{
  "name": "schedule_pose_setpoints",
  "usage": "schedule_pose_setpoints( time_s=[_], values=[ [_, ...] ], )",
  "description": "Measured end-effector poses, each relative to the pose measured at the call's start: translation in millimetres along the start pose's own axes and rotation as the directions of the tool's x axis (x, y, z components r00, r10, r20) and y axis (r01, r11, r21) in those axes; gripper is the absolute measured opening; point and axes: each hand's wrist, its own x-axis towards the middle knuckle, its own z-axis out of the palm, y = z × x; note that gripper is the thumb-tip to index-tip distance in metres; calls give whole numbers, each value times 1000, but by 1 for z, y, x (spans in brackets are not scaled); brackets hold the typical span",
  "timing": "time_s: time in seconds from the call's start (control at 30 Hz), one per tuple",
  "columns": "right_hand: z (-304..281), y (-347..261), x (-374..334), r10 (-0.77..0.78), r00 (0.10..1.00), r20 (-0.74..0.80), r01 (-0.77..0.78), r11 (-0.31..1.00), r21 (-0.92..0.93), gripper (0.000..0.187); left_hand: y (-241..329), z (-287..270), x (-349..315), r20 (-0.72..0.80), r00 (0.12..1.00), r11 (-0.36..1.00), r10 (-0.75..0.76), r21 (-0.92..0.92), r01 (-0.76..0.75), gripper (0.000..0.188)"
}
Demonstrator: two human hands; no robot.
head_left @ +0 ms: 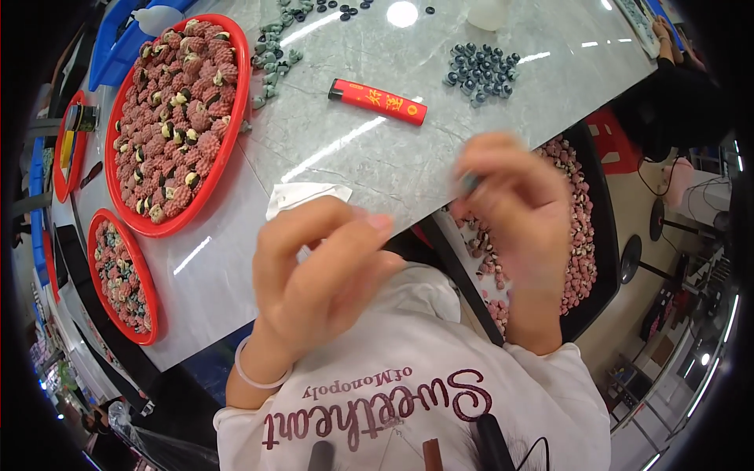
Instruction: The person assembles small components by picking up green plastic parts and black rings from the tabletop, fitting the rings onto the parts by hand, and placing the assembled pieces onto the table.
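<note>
My left hand [322, 271] is raised close to my chest with thumb and fingers pinched together; what lies between them is too small to tell. My right hand [514, 208] is blurred at the table's near edge and pinches a small dark grey bead [469, 183] at its fingertips. A small clear plastic bag [302, 196] lies on the marble table [377, 149] just beyond my left hand. A pile of blue-grey beads [481, 71] sits beyond my right hand.
A big red tray [236, 133] of pink and brown knobbly beads stands at the left, a smaller red tray [149, 298] below it. A red lighter [377, 101] lies mid-table. Green-grey beads [272, 47] are scattered behind. A black tray [605, 259] of pink beads sits under the table edge.
</note>
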Motion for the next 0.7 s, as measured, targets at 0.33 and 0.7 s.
schedule_pose_setpoints(
  time_s=[0.33,0.7],
  values=[
    [-55,1,56,-259,958,-119,56,580,-813,16,-14,-21,6,59,996,997,-74,32,72,37],
    [-66,-7,77,-208,970,-127,-25,434,-901,15,-20,-35,5,12,984,983,-178,41,177,40]
  ],
)
